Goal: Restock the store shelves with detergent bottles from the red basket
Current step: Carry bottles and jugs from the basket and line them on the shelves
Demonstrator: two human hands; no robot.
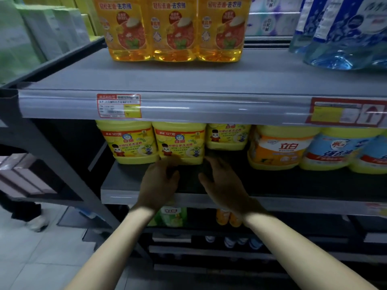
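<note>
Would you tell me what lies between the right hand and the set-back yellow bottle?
In the head view, only bare dark shelf lies between the right hand and the set-back yellow bottle.

Head view; faces forward and down, close to store shelves (188, 105).

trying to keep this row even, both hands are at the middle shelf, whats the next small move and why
Probably draw both hands back and fetch another bottle. The left hand and right hand hold nothing, and bare shelf shows in front of the set-back bottle, beside the two front bottles. The basket is out of view.
</note>
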